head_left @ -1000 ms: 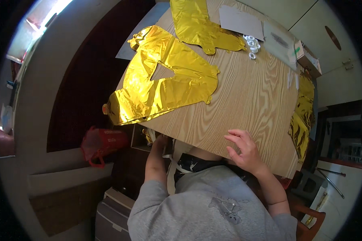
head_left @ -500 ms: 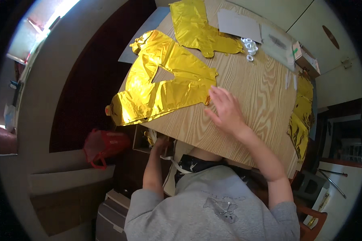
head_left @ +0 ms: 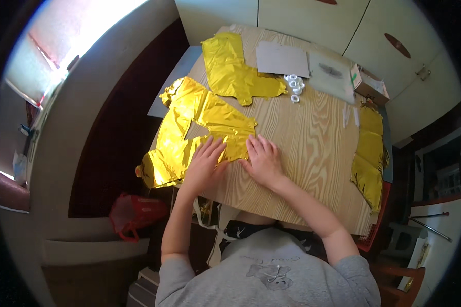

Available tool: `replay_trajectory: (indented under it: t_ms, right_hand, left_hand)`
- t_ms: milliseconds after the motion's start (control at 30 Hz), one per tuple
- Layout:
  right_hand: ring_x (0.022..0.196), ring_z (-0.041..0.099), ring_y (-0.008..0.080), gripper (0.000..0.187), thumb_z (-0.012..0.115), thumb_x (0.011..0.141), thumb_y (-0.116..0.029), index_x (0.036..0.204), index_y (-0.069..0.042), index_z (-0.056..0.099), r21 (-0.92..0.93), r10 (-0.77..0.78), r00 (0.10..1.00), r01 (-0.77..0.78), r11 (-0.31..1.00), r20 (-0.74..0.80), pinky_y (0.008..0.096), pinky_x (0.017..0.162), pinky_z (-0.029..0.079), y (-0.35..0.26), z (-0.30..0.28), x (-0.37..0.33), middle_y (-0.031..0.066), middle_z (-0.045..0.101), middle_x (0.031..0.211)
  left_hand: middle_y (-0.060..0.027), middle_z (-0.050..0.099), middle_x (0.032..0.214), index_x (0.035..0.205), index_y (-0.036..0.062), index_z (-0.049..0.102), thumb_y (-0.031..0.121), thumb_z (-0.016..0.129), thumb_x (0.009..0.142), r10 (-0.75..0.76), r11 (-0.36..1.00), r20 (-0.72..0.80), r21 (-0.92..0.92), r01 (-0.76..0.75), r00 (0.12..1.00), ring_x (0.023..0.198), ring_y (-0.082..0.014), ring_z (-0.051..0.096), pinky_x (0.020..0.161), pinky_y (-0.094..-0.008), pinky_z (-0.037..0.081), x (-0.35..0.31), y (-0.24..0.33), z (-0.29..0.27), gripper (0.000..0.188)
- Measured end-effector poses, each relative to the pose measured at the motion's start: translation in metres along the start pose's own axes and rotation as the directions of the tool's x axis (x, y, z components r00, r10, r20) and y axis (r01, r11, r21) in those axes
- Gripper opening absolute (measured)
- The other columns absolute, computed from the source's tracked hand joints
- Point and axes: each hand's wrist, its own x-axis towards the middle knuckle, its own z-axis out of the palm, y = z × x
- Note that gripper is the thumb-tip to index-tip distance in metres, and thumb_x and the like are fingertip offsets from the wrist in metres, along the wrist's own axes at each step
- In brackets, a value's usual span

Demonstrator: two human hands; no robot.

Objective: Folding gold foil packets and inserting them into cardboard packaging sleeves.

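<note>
A flat gold foil balloon with a gap in its middle lies on the left part of the wooden table. My left hand rests on its near edge, fingers stretched out over the foil. At the balloon's right end is my right hand, with its fingers extended on the table and the foil's edge and its thumb apart from them. Both hands look open. Farther back lies a second flat gold foil balloon, touched by neither hand.
White tape rolls sit near a pale sheet at the back. More gold foil lies along the table's right edge, below a small box. A red bag stands on the left, below the wooden table.
My left hand has come up from the drawer below the table's edge onto the foil. My right hand stays by the balloon's right end. The view has tilted upward.
</note>
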Motion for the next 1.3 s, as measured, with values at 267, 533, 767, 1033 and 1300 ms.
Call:
replay_trajectory:
  t_ms: [267,533,767,1033,1300]
  right_hand:
    - [0.142,0.027,0.0303,0.057,0.052,0.092,-0.040,0.137,-0.005,0.049,0.053,0.036,0.988,-0.045,0.998,0.151,0.0535,0.116,0.017,-0.010,-0.001,0.012,0.0092,0.039,0.150]
    - [0.141,0.030,0.0314,0.055,0.048,0.093,-0.033,0.147,-0.025,0.039,0.075,-0.016,0.969,-0.002,0.997,0.248,0.0587,0.115,0.015,-0.019,-0.007,0.022,0.0098,0.027,0.156]
    - [0.137,0.038,0.0272,0.058,0.049,0.094,-0.029,0.148,-0.015,0.035,0.217,0.076,0.997,-0.077,0.973,0.013,0.0561,0.114,0.019,-0.009,0.005,0.011,0.0113,0.034,0.153]
    - [0.135,0.038,0.0272,0.050,0.049,0.094,-0.030,0.140,-0.011,0.047,0.172,0.029,0.989,-0.053,0.984,0.142,0.0538,0.114,0.022,-0.014,-0.008,0.012,0.0103,0.044,0.145]
    - [0.134,0.038,0.0277,0.051,0.050,0.093,-0.034,0.138,-0.012,0.048,0.152,0.044,0.994,-0.059,0.987,0.102,0.0517,0.114,0.023,-0.016,-0.006,0.011,0.0093,0.046,0.144]
  left_hand:
    - [-0.0130,0.047,0.144,0.135,0.0055,0.051,0.033,0.065,0.088,-0.039,0.993,0.084,0.114,0.029,0.996,0.139,-0.0296,0.036,0.114,-0.0453,0.025,0.019,-0.037,0.028,0.056]
    - [-0.0169,0.062,0.120,0.118,0.0039,0.059,0.012,0.069,0.081,-0.133,0.985,-0.086,-0.123,0.122,0.987,0.110,-0.0331,0.059,0.091,-0.0401,0.048,0.025,-0.032,0.029,0.039]
    - [-0.0108,0.069,0.081,0.099,-0.0017,0.066,0.008,0.064,0.090,-0.341,0.930,-0.318,-0.252,0.268,0.884,0.074,-0.0184,0.066,0.067,-0.0288,0.050,0.029,-0.034,0.026,0.013]
    - [0.0051,0.056,0.074,0.092,0.0001,0.066,0.015,0.059,0.097,-0.455,0.859,-0.553,-0.478,0.181,0.698,0.064,-0.0027,0.046,0.056,-0.0204,0.036,0.023,-0.128,-0.077,0.017]
    - [0.0055,0.050,0.071,0.089,-0.0008,0.064,0.016,0.058,0.096,-0.588,0.791,-0.552,-0.547,0.275,0.592,0.063,-0.0044,0.042,0.056,-0.0235,0.034,0.038,-0.219,-0.170,0.020]
